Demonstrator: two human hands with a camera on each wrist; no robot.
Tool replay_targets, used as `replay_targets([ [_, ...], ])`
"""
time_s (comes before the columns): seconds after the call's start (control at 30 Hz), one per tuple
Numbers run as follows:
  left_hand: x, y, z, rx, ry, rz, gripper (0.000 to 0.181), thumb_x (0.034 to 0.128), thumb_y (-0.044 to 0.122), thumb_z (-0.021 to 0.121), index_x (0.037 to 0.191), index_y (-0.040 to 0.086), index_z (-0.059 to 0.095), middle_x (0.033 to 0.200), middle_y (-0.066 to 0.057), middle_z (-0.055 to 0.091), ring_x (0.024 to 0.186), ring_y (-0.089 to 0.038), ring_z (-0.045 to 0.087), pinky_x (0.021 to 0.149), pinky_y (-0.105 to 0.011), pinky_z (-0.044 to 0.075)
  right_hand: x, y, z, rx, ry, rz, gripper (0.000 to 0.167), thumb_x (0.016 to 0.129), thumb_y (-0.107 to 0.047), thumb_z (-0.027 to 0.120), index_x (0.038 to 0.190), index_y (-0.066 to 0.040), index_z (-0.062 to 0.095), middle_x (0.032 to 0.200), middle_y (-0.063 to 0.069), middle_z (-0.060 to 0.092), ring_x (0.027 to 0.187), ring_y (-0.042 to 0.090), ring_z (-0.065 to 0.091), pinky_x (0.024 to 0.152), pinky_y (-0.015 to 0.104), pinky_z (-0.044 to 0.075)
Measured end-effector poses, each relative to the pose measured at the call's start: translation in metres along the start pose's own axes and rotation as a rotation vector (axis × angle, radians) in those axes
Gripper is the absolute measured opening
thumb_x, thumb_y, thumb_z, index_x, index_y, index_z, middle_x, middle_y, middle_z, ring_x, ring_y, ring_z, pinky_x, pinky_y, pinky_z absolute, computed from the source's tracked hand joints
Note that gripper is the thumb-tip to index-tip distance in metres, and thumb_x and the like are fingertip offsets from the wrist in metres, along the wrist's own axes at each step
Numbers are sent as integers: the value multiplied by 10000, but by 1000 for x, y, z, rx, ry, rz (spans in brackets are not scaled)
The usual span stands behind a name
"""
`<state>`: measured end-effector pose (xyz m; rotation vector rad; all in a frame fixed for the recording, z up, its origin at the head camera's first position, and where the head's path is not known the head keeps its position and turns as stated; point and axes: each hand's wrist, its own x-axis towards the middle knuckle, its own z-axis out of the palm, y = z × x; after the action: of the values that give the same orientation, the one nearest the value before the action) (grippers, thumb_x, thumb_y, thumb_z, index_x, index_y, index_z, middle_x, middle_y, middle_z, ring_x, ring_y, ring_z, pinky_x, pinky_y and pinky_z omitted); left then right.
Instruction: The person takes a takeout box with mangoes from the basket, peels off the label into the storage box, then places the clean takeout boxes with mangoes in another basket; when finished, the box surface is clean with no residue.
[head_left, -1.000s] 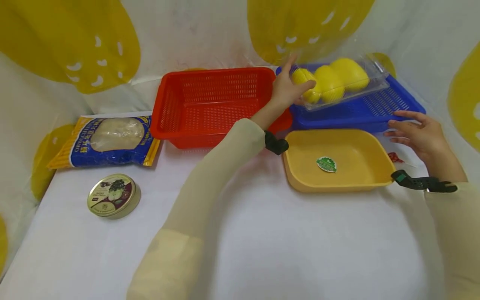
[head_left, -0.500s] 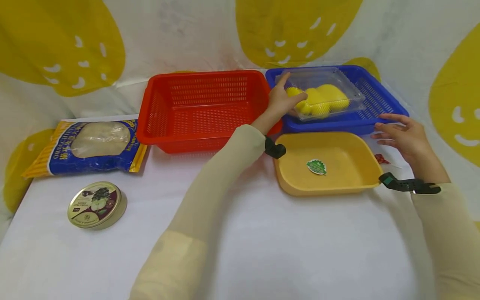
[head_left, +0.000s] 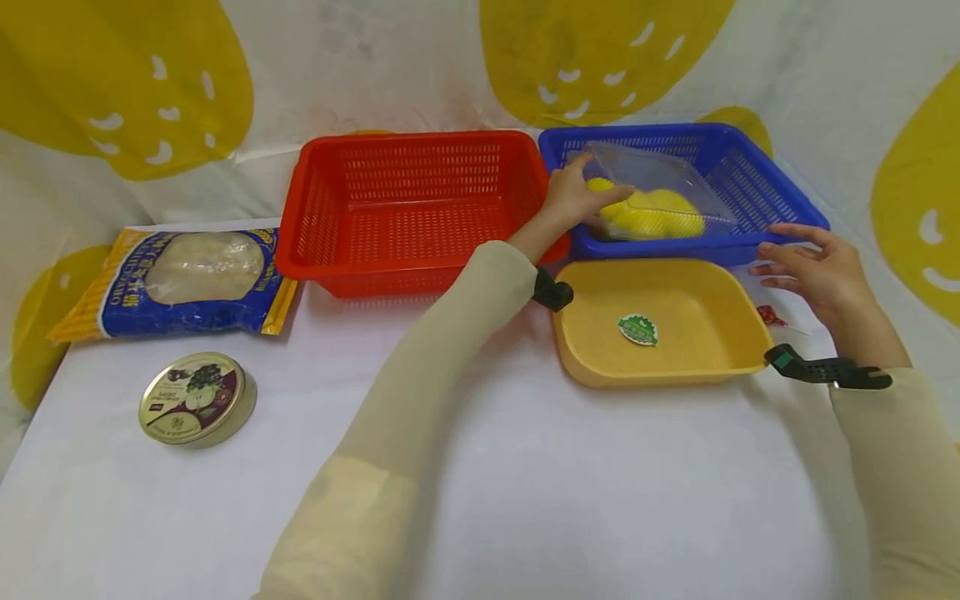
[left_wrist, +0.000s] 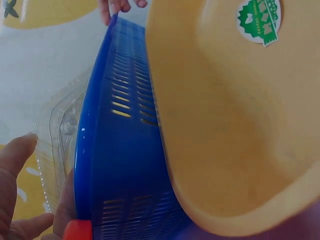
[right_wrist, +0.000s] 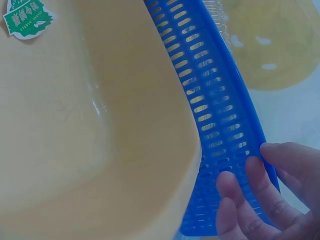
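In the head view, my left hand (head_left: 572, 196) grips the left end of a clear plastic clamshell box (head_left: 663, 167) with several rounded yellow pieces (head_left: 663, 215) inside, which look like fruit. The box sits tilted within the blue slotted basket (head_left: 780, 192). At the basket's front right corner is my right hand (head_left: 821, 267). Its fingers touch the rim and outer side of the basket, slightly bent, as the right wrist view shows of this hand (right_wrist: 280, 195). The basket wall hides part of the box (left_wrist: 50, 120) in the left wrist view.
A yellow tub (head_left: 675, 333) with a green sticker stands in front of the blue basket. To its left is a red basket (head_left: 420, 279). A blue pasta bag (head_left: 187, 308) and a round tin (head_left: 195, 400) lie farther left. A small red item (head_left: 769, 315) lies beside the tub.
My left hand has lowered the clear box from above the blue basket down into it. The right hand stays at the basket's corner. The head view has shifted slightly.
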<state>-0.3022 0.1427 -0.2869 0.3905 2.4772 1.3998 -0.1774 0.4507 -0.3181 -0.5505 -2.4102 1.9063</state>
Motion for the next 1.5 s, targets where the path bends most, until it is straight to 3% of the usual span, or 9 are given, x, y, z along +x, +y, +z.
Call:
replay_targets([
  [0.1,-2,0,-1,48,-13,-15,866,851,522,691,1553,250,263,1588,-26,235,1425,-135,240,1037,-170,402,1,2,-1,25,2,3,448,860,-297,727,1250,-219,522,811,-134,706,685,60,694,581,180,558],
  [0.17,-3,-1,-1,70,-14,-11,857,843,538,692,1544,252,291,1568,-24,252,1404,-130,236,1027,-165,406,2,3,-1,42,-2,1,476,847,-296,740,1258,-208,517,811,-129,710,682,65,697,580,184,559],
  [0.33,-3,-5,0,85,-23,61,801,830,495,727,1494,182,406,1407,-25,437,1195,-95,398,891,-124,461,4,4,-3,69,-6,12,516,813,-304,775,1251,-208,519,807,-114,716,682,77,698,574,193,561],
  [0.5,-3,-10,-2,42,-104,179,696,835,310,779,1423,65,501,1183,-62,659,1011,-125,613,788,-126,502,5,2,-3,62,-11,10,534,812,-301,777,1265,-200,513,817,-107,718,687,80,695,575,199,562],
  [0.73,-6,-12,-3,44,-205,227,616,867,177,748,1419,58,501,1358,-71,581,1155,-151,605,869,-147,503,6,0,-2,56,-17,33,541,812,-315,774,1275,-222,510,818,-117,714,701,74,692,584,193,561],
  [1.0,-7,-15,-3,92,-214,267,539,908,178,696,1409,79,522,1388,-51,563,1248,-175,541,956,-158,459,4,1,-2,90,-25,39,550,818,-302,768,1294,-235,501,835,-118,716,707,74,699,593,190,562],
  [1.1,-9,-18,-4,32,-206,255,514,921,167,680,1403,76,528,1442,-47,507,1311,-178,484,1007,-148,417,4,1,-2,109,-38,33,554,826,-293,763,1308,-226,497,834,-109,719,704,80,699,589,195,562],
  [1.33,-18,-27,-8,-163,-183,248,463,917,108,677,1359,43,555,1395,-82,548,1298,-173,505,982,-128,429,4,0,-2,109,-60,17,478,858,-284,733,1272,-214,505,829,-104,717,702,81,699,588,199,564],
  [1.5,-26,-31,-12,-218,-175,271,453,912,118,686,1341,36,564,1374,-97,563,1273,-181,524,945,-121,450,-1,-1,-1,232,-72,-36,283,874,-227,726,1133,-180,620,812,-28,723,697,118,705,580,226,572],
])
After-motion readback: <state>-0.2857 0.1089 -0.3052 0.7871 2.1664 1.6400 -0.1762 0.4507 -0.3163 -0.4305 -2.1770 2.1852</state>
